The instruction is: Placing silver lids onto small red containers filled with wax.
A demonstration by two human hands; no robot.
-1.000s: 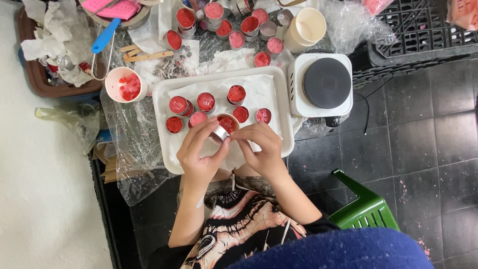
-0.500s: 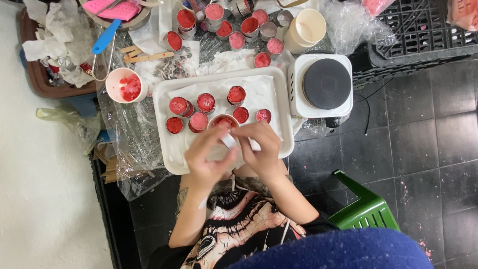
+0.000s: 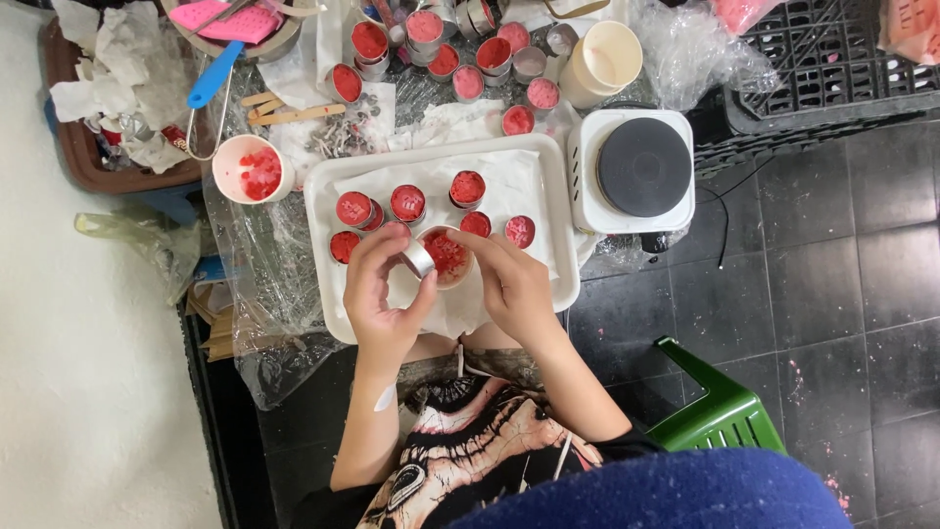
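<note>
Dark tiled floor (image 3: 832, 294) to the right, pale floor to the left, low cluttered work surface between. White tray (image 3: 328, 294) at centre, lined with paper, carrying small round tins of red wax (image 3: 407, 203). Left hand (image 3: 382, 294) over the tray's near edge, fingers pinched around a small empty metal tin (image 3: 419, 259), tilted on its side. Right hand (image 3: 514, 289) just beside, fingertips closed on the rim of a cup of red wax (image 3: 446, 257), touching the metal tin; cup's lower half hidden behind both hands. White hot plate (image 3: 636, 171) just right of the tray. More red-filled tins (image 3: 490, 54) beyond, partly cut off by the top edge. White cup with red bits (image 3: 252, 168) to the left. Green stool (image 3: 720, 416) partly hidden behind the knee.
</note>
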